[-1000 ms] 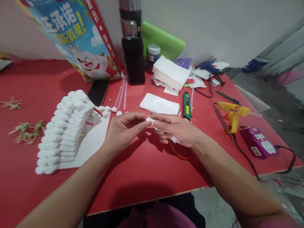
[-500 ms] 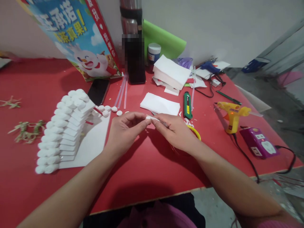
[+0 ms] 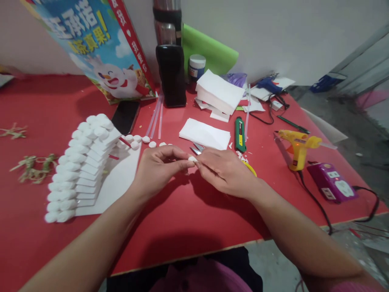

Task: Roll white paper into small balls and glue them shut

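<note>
My left hand (image 3: 162, 168) pinches a small white roundish piece (image 3: 192, 159) between thumb and forefinger. From the other side, my right hand (image 3: 223, 170) closes its fingertips on the same piece. Scissors (image 3: 197, 149) show their blades just behind my right hand, with part of a yellow handle beyond it; the hand hides the rest. Left of my hands, a stepped assembly of white rounded pieces and white card blocks (image 3: 79, 156) rests on a white sheet (image 3: 121, 184). Several loose white discs (image 3: 152, 144) lie in a row behind my left hand.
White paper strips (image 3: 206, 133) and a green cutter (image 3: 240, 134) lie beyond my hands. At right are a yellow glue gun (image 3: 298, 146) and a purple power box (image 3: 332, 182) with cables. A phone (image 3: 126, 117), glue sticks (image 3: 156, 115) and a colourful box (image 3: 112, 61) stand or lie behind.
The white piece, pinched by both hands, has come slightly nearer and turned, showing a rounder face. My right hand has shifted a little, uncovering the scissor blades.
</note>
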`<act>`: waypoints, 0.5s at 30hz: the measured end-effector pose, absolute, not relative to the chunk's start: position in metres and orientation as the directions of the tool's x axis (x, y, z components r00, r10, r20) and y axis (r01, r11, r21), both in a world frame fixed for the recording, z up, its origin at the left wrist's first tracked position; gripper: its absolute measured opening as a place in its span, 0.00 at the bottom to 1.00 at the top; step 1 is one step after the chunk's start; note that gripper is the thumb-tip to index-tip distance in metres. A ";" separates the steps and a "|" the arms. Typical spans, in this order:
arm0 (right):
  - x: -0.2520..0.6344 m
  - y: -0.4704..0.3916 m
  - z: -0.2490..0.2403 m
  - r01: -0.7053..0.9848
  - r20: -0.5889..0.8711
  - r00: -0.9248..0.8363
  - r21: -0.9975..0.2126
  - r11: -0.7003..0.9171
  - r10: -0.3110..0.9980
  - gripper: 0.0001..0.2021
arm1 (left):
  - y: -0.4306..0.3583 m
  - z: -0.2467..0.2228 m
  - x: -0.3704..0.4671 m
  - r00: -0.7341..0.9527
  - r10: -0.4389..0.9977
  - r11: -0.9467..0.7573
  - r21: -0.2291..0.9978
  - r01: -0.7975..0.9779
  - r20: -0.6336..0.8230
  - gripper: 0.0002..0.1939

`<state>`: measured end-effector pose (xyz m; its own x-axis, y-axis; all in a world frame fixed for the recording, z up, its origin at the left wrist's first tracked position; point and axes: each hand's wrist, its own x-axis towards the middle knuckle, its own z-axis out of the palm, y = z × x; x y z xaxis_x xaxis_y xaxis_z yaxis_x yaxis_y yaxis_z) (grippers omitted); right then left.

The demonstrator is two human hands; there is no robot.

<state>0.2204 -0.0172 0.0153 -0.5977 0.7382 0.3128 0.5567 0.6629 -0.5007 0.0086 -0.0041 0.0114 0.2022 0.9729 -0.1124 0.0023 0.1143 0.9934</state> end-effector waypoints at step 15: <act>0.222 -0.016 0.015 0.567 0.219 -0.689 -0.431 0.702 0.691 0.14 | -0.001 0.013 0.007 0.238 0.942 0.210 0.969 0.130 -0.236 0.10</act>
<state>0.2224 -0.0156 0.0154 -0.6892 0.6906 0.2191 0.5667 0.7023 -0.4308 0.0065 -0.0010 0.0134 0.2377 0.9422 -0.2360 0.1298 0.2100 0.9690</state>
